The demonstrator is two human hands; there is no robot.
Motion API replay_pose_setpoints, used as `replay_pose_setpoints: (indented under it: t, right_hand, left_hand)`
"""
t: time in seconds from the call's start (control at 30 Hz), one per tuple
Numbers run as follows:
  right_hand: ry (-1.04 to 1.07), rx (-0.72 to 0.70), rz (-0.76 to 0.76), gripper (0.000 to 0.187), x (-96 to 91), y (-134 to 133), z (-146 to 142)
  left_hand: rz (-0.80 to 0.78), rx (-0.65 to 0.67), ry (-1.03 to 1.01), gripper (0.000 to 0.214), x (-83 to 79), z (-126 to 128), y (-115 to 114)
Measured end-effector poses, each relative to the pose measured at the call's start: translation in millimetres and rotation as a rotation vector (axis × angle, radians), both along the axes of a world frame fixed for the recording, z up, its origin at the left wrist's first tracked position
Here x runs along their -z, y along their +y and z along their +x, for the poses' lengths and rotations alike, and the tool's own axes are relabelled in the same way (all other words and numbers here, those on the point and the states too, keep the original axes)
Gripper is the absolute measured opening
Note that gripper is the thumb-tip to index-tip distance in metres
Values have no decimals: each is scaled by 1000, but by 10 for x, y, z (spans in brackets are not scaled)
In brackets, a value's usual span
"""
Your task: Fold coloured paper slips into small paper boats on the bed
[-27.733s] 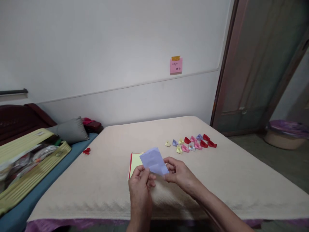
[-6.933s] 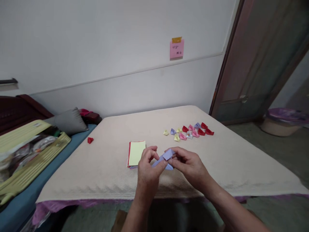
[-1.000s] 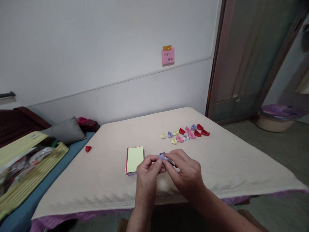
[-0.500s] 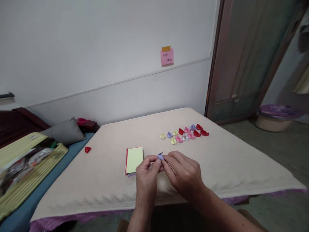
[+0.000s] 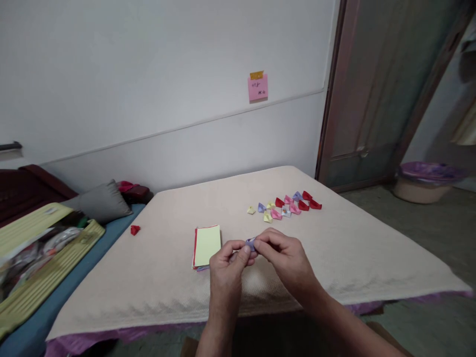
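Note:
A small folded piece of purple paper (image 5: 250, 244) is pinched between my two hands above the near part of the table. My left hand (image 5: 228, 263) grips its left side with thumb and forefinger. On its right side, the thumb and fingertips of my right hand (image 5: 286, 255) are closed. The fingers hide much of the paper. Just left of my left hand lies a stack of coloured paper (image 5: 207, 246), pale yellow on top with red showing at the edge. Beyond my right hand sit several small folded paper pieces (image 5: 275, 214) in yellow, purple, pink, red and white.
A cream cloth (image 5: 178, 208) covers the table. A crumpled-looking red piece (image 5: 135, 230) lies at its left. Further left are a grey pillow (image 5: 102, 202) and a yellow box (image 5: 48, 258) with bagged items. A pink note (image 5: 258, 88) is taped to the wall; a lined bin (image 5: 424, 183) stands right.
My right hand has turned and shifted its grip on the purple paper. A pointed flap that stuck up now lies lower, and the paper looks flatter between the fingers.

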State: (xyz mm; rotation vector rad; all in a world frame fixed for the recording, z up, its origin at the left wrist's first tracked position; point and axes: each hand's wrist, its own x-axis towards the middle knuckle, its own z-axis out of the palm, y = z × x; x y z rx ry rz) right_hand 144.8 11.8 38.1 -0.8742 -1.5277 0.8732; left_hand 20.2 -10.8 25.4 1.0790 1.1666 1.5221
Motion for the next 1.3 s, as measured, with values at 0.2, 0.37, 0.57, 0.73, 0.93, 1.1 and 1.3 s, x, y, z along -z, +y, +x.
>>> replay_pose_setpoints:
  t: [0.2,0.37,0.57,0.73,0.93,1.1,1.3]
  right_hand:
    - [175,-174,-284,14,-11,61,39]
    - [86,-7,-189,11,25,89,68]
    - [-96,63,148,9,50,48,69]
    - [-246,155,516,15,89,-16,30]
    - [-137,-97,332,20,-35,-18,89]
    - [-65,-189,65,14,-77,39,140]
    - [-66,-142,54,7,-46,53,120]
  left_hand:
    - [8,28,21,12,4,0,-2]
    - [-4,45,18,13,20,3,10]
    - [8,82,-7,12,64,-8,22]
    - [40,70,23,12,48,-36,2]
    - [45,76,28,12,-20,-96,-1]
    - [-15,194,-13,12,-36,-142,-5]
    - [-26,239,-57,12,-12,-150,-4]
